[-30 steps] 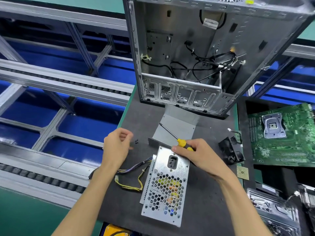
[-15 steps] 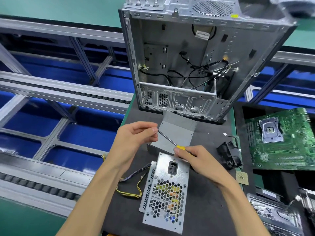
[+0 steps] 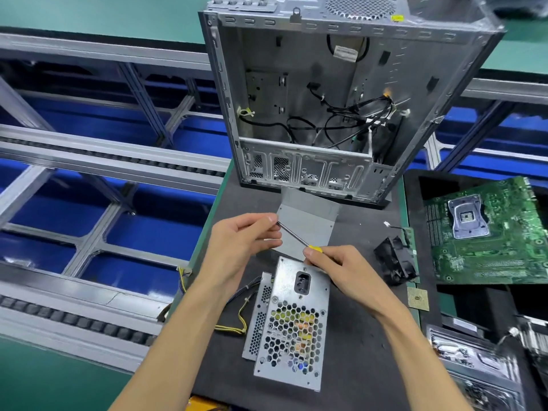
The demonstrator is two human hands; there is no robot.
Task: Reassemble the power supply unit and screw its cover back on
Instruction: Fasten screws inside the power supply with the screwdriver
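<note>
Our right hand grips the screwdriver handle while our left hand pinches its tip, both just above the PSU. The PSU lies on the mat, below the case.

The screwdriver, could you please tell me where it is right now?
In the head view the screwdriver is held mid-frame above the power supply unit: the right hand grips its yellow handle, the left hand pinches its tip.

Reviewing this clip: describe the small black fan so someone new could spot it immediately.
Start at the open computer case standing at the back of the dark mat. Go down to its right corner, toward the green motherboard. The black fan lies tilted between motherboard and right hand, the only black boxy part there.
</note>
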